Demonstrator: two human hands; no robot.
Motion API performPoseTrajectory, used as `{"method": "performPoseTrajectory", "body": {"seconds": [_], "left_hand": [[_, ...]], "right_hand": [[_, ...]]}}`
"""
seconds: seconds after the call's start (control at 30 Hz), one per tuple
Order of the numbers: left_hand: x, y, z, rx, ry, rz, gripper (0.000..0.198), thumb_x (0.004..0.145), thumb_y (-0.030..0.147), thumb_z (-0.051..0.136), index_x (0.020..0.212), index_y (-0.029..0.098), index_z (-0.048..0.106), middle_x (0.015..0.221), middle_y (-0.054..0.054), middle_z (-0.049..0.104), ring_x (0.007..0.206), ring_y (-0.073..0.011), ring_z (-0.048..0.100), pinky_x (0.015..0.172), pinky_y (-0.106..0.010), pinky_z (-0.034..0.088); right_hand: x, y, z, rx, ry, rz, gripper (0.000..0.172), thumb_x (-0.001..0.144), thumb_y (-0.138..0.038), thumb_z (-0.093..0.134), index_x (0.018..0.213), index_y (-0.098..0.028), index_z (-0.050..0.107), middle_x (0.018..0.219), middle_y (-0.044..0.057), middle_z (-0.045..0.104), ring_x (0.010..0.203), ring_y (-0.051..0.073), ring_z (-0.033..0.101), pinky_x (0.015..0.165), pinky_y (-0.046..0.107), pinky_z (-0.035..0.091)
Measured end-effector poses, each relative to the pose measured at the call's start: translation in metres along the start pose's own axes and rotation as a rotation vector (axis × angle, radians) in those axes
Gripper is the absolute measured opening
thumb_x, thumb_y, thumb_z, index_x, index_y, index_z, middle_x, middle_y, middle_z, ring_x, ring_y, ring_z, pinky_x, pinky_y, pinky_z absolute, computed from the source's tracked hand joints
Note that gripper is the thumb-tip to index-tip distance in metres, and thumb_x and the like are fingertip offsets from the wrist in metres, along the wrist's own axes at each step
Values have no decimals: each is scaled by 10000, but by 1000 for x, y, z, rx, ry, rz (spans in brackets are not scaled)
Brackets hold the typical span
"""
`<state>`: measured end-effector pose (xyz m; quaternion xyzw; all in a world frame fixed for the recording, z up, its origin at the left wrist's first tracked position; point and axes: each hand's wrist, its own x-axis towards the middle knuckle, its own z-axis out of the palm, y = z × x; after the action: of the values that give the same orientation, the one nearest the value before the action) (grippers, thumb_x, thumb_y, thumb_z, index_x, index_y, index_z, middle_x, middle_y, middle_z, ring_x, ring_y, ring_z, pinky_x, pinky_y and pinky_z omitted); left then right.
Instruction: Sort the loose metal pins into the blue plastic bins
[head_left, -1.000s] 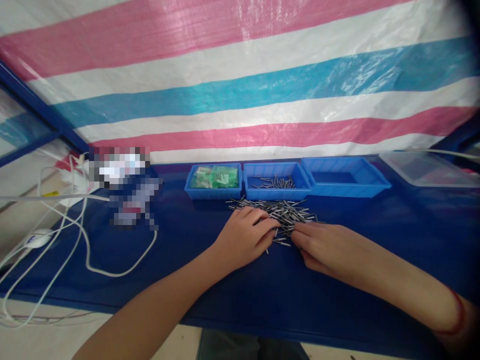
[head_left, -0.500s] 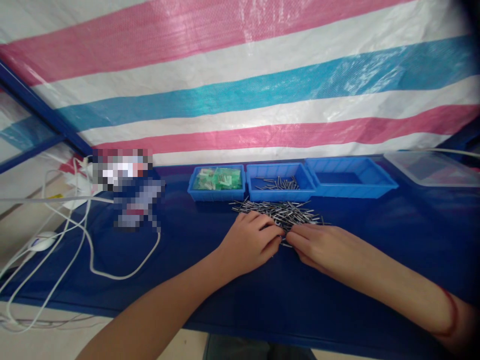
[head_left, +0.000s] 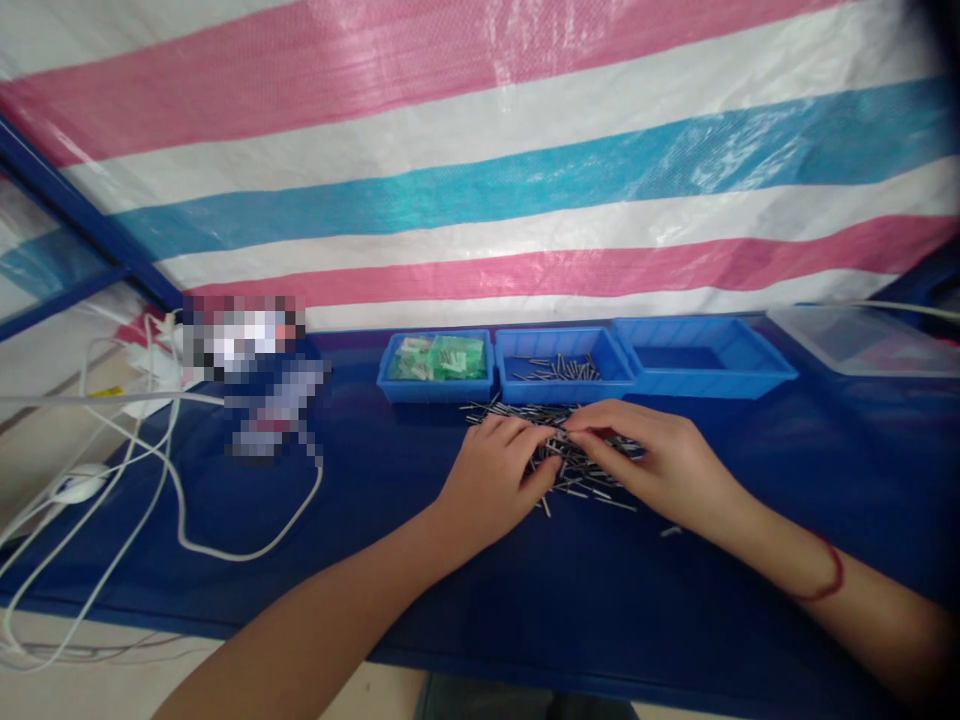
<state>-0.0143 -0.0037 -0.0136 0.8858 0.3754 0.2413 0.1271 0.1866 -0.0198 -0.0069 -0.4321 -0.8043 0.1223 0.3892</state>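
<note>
- Basically, the slim metal pins (head_left: 581, 466) (rivet- or nail-like, exact type too small to call) lie in a loose heap on the table, directly under and between the fingertips of both hands.
- Long axes: mixed and crossing. Many run roughly left-right with a slant; one stray (head_left: 545, 505) at the near edge points more toward the person.
- Left hand (head_left: 486, 472): palm down over the heap's left side, fingers curled, gap between thumb and index. Can't tell if anything is gripped.
- Right hand (head_left: 664, 452): comes in from the right, thumb and index nearly together over the heap's middle. A pin may be pinched there; can't tell.
- Neither hand is clearly nearer; the two index tips almost meet above the pins.
- One outlying pin (head_left: 615, 504) sits just below the heap, nearer the right thumb. Small pale piece (head_left: 671, 531) farther out, below the right hand.
- Surface: smooth dark-blue tabletop (head_left: 495, 610).
- Behind the heap, three blue bins in a row: left bin (head_left: 435, 391) with green packets, middle bin (head_left: 570, 390) with more pins, right bin (head_left: 716, 383).
- Far right: translucent plastic lid or tray (head_left: 855, 345).
- Left: tangled white cables (head_left: 240, 556), plus pixelated items.
- Backdrop: pink, white and blue striped tarp (head_left: 420, 203).
</note>
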Motion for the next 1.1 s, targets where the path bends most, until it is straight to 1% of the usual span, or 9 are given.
{"method": "performPoseTrajectory", "body": {"seconds": [0.13, 0.33, 0.4, 0.47, 0.53, 0.67, 0.8, 0.97, 1.1], "left_hand": [[0, -2, 2, -2, 20, -15, 262, 900, 303, 542, 1120, 177, 610, 1078, -60, 656, 1026, -233, 542, 877, -379, 434], [1, -4, 1, -29, 49, -27, 256, 867, 288, 595, 1097, 180, 627, 1049, -63, 666, 1013, -241, 552, 870, -389, 434], [3, -2, 0, -80, 74, -34, 306, 845, 311, 634, 1124, 188, 605, 1016, -54, 674, 992, -240, 567, 864, -390, 434], [4, 1, -1, -181, 123, -33, 380, 821, 352, 669, 1154, 198, 574, 966, -38, 679, 938, -218, 593, 851, -369, 444], [5, 6, -1, -298, 181, -37, 347, 813, 362, 679, 1105, 202, 582, 911, -21, 677, 858, -183, 614, 816, -326, 462], [5, 16, -2, -427, 258, -80, 93, 846, 279, 641, 869, 190, 628, 805, 0, 673, 735, -130, 618, 735, -255, 478], [4, 18, -5, -446, 331, -101, 64, 834, 246, 649, 859, 189, 639, 815, -8, 680, 719, -122, 618, 706, -239, 490], [4, 17, -7, -451, 365, -75, 69, 820, 225, 654, 877, 194, 633, 807, -3, 675, 708, -119, 617, 700, -235, 500], [3, 17, -8, -455, 361, -77, 97, 806, 190, 653, 897, 197, 619, 830, -3, 678, 708, -116, 623, 704, -231, 504]], "right_hand": [[0, 6, 4, -32, 38, 103, 130, 886, -273, 554, 923, -215, 665, 950, 42, 721, 853, 182, 676, 742, 296, 543], [1, 14, -2, -59, 83, 175, 125, 840, -296, 616, 895, -208, 686, 935, 50, 727, 866, 207, 666, 786, 348, 528], [1, 11, -1, 27, 123, 243, 147, 829, -336, 632, 872, -209, 692, 920, 50, 726, 843, 204, 665, 751, 335, 526], [2, 3, 2, 213, 167, 342, 180, 799, -383, 663, 831, -208, 692, 876, 47, 725, 796, 195, 666, 708, 317, 527], [2, -8, 5, 433, 171, 442, 210, 764, -413, 695, 796, -206, 686, 818, 38, 719, 743, 179, 663, 675, 296, 528], [-1, -24, 7, 672, 123, 596, 234, 737, -429, 719, 797, -205, 685, 681, 5, 668, 601, 124, 597, 545, 237, 470], [-3, -27, 4, 769, 16, 677, 297, 760, -464, 691, 876, -191, 681, 610, -14, 598, 507, 86, 477, 462, 218, 358], [0, -27, 1, 778, -156, 632, 321, 842, -488, 587, 828, -176, 657, 610, -16, 553, 509, 81, 438, 480, 231, 325], [2, -28, 0, 809, -207, 612, 297, 850, -460, 592, 793, -177, 657, 636, -5, 583, 561, 87, 478, 524, 226, 358]]}}
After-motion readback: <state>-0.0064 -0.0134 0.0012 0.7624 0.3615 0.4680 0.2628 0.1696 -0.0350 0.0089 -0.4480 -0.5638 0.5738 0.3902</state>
